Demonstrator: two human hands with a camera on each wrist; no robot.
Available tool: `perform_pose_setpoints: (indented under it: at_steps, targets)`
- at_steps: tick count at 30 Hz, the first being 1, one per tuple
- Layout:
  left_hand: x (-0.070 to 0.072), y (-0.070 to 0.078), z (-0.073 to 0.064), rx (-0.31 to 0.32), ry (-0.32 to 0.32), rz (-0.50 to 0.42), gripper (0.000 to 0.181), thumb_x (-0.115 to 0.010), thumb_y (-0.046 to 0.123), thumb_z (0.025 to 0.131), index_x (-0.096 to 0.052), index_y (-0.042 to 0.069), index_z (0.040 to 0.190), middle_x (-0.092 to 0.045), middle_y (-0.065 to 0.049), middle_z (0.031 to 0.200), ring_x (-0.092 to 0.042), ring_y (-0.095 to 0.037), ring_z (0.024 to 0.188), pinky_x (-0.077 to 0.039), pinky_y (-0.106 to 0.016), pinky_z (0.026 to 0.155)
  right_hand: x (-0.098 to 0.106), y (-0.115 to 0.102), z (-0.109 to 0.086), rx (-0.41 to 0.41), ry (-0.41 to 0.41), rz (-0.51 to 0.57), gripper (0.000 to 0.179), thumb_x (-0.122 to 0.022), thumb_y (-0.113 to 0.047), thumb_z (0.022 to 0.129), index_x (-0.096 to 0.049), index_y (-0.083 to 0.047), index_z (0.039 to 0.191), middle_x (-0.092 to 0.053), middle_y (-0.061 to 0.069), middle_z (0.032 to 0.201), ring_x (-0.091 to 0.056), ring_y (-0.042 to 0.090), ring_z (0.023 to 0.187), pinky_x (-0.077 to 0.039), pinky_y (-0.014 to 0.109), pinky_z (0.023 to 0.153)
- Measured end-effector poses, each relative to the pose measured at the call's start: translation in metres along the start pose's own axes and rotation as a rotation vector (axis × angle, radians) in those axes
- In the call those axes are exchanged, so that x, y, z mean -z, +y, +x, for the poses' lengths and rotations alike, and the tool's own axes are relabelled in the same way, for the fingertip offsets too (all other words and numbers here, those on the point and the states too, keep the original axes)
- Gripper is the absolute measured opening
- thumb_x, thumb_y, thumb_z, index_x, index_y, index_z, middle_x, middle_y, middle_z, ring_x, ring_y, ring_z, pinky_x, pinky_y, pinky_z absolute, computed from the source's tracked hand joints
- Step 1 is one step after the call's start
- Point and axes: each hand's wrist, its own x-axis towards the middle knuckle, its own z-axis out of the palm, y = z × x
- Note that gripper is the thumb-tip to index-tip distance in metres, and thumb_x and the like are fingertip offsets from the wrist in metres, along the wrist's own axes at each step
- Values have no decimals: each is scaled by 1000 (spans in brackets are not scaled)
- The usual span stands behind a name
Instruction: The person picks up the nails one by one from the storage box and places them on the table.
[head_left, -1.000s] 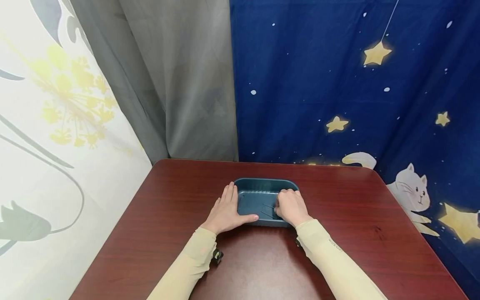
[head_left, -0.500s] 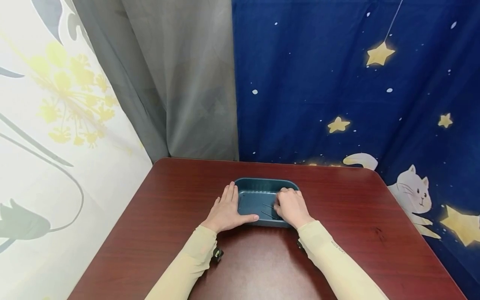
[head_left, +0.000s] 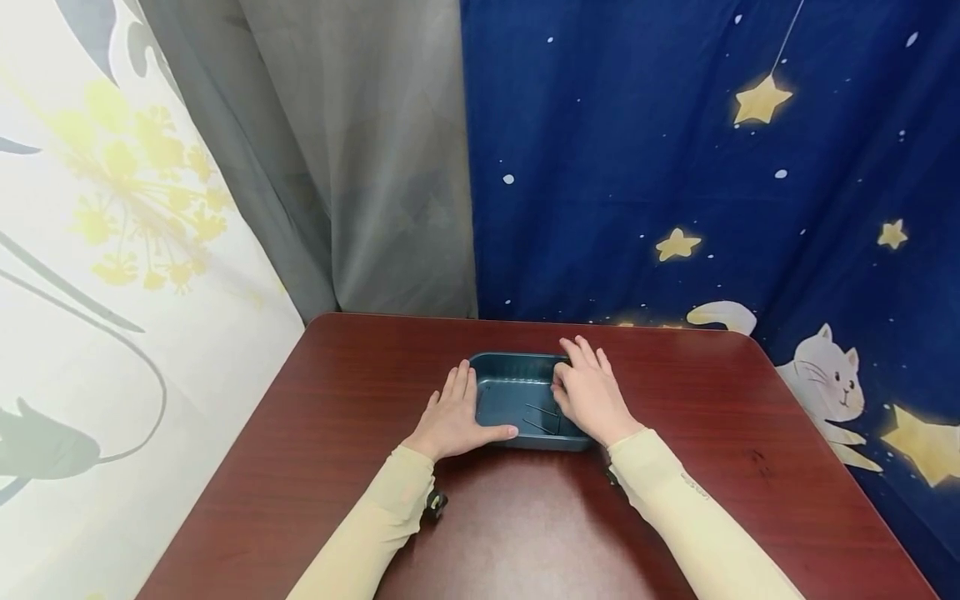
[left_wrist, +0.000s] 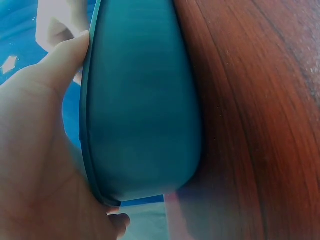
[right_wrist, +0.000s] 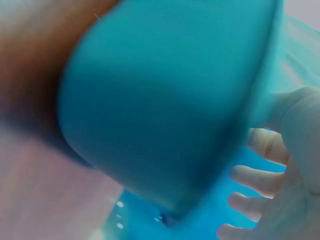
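Note:
A dark teal rectangular basin (head_left: 517, 443) with rounded corners stands on the table. My left hand (head_left: 448, 421) rests against its left end, fingers straight along the side and thumb (left_wrist: 75, 47) laid over the near rim. Inside lie a few thin, dark, wire-like pieces (head_left: 538, 423), towards the right part of the floor. My right hand (head_left: 596, 396) is over the basin's right end, covering that rim; its index finger bends towards the thumb and the other fingers extend outward. In the right wrist view the fingers (right_wrist: 260, 180) are spread beside the rim, with nothing visible in them.
The reddish-brown wooden table (head_left: 360, 383) extends around the basin. Behind it hang a grey curtain (head_left: 397, 167) and a blue curtain (head_left: 585, 208) with stars. A white patterned curtain (head_left: 112, 333) hangs along the left side.
My right hand has risen from inside the basin towards its right rim, and its fingers have straightened outward. More of the thin pieces now shows. The left hand stays in place.

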Motion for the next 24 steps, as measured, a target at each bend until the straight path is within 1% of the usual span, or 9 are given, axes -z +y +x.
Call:
perform_pose_setpoints:
  at_steps: [4,7,13,16,19,24]
  targets:
    - [-1,1,0,9,-9,-17,137,-51,95,68,-13,1,161,-4,-12,169,-8,-30,153,-24,-59,115,16,7,0,14,-10,-37,12,-75,-19,89,-66,-18,81,-37,20,156,-21,44,148,-14,68,114]
    - [1,2,0,6,-12,-33,136,-52,93,69,-12,2,161,-3,-11,169,-7,-31,154,-23,-59,116,29,15,-2,26,-11,-66,11,-76,-19,88,-67,-16,81,-35,23,157,-18,49,147,-10,70,113]
    - [4,2,0,-3,-6,-33,134,-53,92,70,-14,1,161,-4,-13,168,-8,-32,153,-23,-60,115,50,37,-10,1,-29,-88,9,-79,-19,87,-72,-13,86,-32,25,158,-15,54,146,-2,71,112]
    - [3,2,0,-3,-5,-37,134,-53,92,71,-14,1,160,-3,-12,168,-9,-32,153,-23,-60,115,54,51,-17,-13,-36,-86,9,-80,-19,85,-74,-13,86,-33,26,156,-16,55,145,0,73,111]
    - [2,2,-1,-9,-12,-47,134,-53,92,71,-13,1,161,-1,-11,169,-8,-32,153,-23,-60,115,56,65,-28,-35,-57,-81,10,-81,-18,84,-72,-15,80,-35,27,155,-15,54,145,0,75,110]
    - [2,2,-4,-3,-14,-36,134,-52,93,70,-13,3,161,0,-10,169,-7,-32,153,-22,-60,115,50,87,-48,-92,-131,-49,27,-82,-16,83,-62,-21,65,-37,29,152,-16,56,144,-1,77,107]
